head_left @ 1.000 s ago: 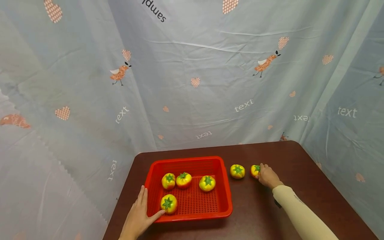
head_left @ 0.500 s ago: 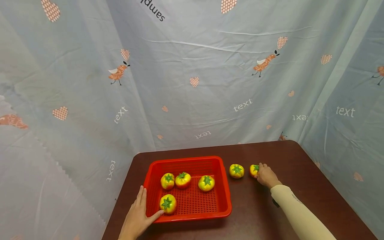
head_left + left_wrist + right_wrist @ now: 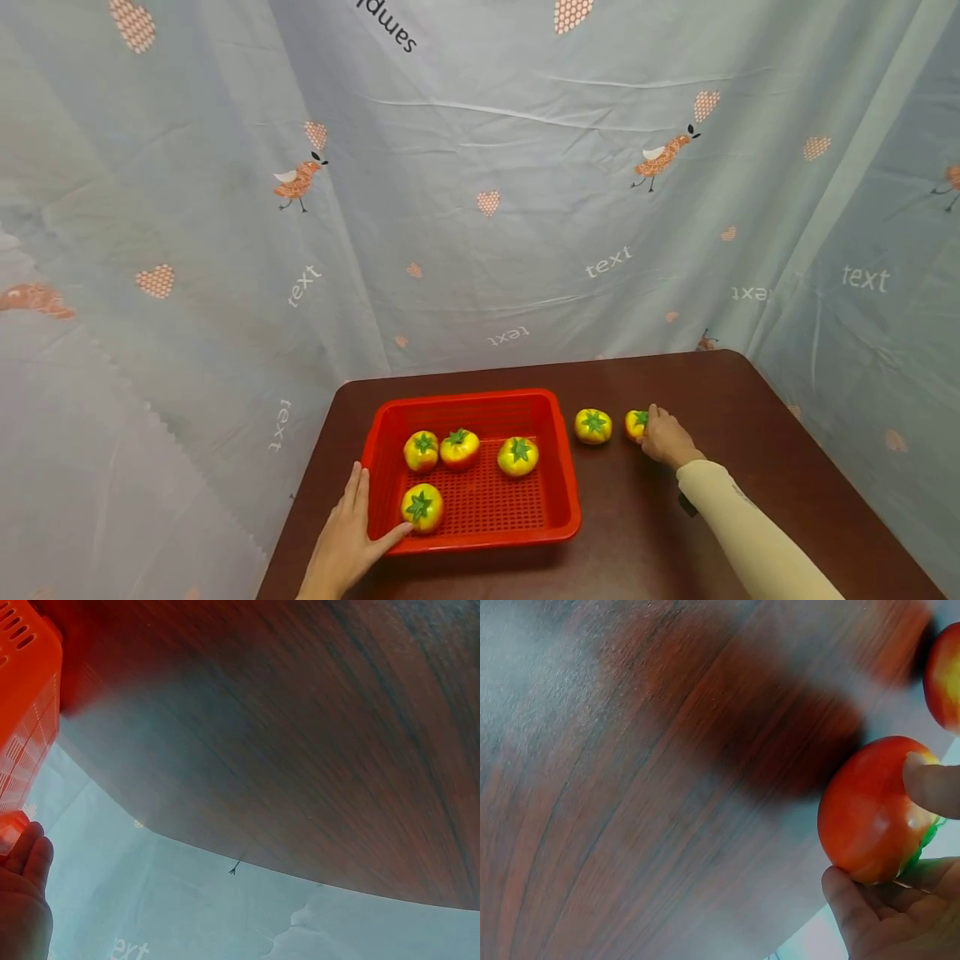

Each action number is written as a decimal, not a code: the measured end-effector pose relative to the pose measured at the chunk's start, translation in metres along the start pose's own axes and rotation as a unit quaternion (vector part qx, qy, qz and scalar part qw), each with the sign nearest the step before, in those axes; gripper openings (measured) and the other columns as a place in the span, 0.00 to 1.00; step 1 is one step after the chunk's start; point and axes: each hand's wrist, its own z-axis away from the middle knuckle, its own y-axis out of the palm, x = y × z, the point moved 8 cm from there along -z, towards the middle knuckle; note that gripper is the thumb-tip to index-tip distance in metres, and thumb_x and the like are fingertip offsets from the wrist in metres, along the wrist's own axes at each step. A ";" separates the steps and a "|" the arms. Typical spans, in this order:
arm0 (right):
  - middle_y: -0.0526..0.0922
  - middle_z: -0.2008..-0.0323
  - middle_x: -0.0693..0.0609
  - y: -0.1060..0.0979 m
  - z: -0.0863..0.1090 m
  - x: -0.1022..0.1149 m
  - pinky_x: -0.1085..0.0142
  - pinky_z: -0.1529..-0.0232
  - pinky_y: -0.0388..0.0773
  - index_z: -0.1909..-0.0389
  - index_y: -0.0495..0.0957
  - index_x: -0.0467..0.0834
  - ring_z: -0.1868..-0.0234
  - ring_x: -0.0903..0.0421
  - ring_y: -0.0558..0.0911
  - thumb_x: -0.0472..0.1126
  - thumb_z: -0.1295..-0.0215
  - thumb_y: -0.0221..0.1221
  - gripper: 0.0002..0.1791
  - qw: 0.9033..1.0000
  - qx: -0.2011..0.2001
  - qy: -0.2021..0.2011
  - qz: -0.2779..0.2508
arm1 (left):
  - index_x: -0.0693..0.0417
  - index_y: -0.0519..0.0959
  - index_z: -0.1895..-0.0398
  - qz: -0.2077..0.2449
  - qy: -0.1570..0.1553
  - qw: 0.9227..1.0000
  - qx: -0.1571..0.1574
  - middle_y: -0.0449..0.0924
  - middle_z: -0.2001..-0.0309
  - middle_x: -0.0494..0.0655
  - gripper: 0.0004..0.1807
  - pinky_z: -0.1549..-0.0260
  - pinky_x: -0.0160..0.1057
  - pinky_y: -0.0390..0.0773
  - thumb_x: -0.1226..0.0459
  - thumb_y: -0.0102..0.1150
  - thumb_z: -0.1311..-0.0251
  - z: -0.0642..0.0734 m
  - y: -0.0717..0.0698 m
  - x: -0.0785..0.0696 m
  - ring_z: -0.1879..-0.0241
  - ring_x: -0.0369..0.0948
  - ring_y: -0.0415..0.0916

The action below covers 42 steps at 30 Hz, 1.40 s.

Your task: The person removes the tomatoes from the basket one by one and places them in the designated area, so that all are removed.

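Observation:
My right hand [image 3: 670, 437] holds a red-and-yellow tomato [image 3: 874, 814] with a green leafy top. The thumb lies on one side and the fingers on the other, and in the head view the hand partly covers it. Just left of it another tomato [image 3: 593, 427] sits on the table. My left hand [image 3: 343, 533] rests with straight fingers along the left side of a red plastic basket [image 3: 480, 542], its thumb over the front rim by a tomato [image 3: 422, 508] inside. Seen from the left wrist, the fingers [image 3: 34, 859] touch the basket's outer side.
Several tomatoes lie in the basket, among them a tomato [image 3: 517, 457] on the right and a tomato [image 3: 460, 450] near the back. The dark brown table [image 3: 630, 533] has a rounded back edge, with a patterned curtain [image 3: 465, 250] behind it and at both sides.

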 end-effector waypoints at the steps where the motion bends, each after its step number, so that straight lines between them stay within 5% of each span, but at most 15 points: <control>1: 0.60 0.36 0.19 0.000 0.000 0.000 0.38 0.37 0.66 0.34 0.51 0.17 0.37 0.25 0.66 0.40 0.36 0.60 0.42 1.000 -0.001 -0.002 -0.001 | 0.68 0.45 0.24 0.001 -0.002 1.000 0.001 0.40 0.22 0.64 0.66 0.42 0.68 0.68 0.28 0.56 0.51 0.000 0.001 0.000 0.35 0.67 0.62; 24: 0.67 0.41 0.21 -0.013 -0.002 0.003 0.38 0.42 0.72 0.36 0.57 0.18 0.44 0.28 0.72 0.42 0.36 0.58 0.38 0.999 -0.035 -0.025 0.026 | 0.70 0.49 0.25 0.003 0.017 0.999 -0.032 0.43 0.23 0.65 0.65 0.42 0.67 0.69 0.30 0.57 0.50 0.003 -0.001 -0.004 0.36 0.67 0.64; 42: 0.56 0.32 0.21 -0.050 -0.008 0.051 0.37 0.34 0.62 0.31 0.52 0.20 0.32 0.26 0.60 0.47 0.28 0.54 0.40 0.994 -0.062 -0.085 0.015 | 0.69 0.47 0.25 0.002 0.002 1.000 -0.010 0.40 0.23 0.65 0.66 0.41 0.67 0.67 0.29 0.57 0.51 0.002 0.000 -0.003 0.34 0.67 0.62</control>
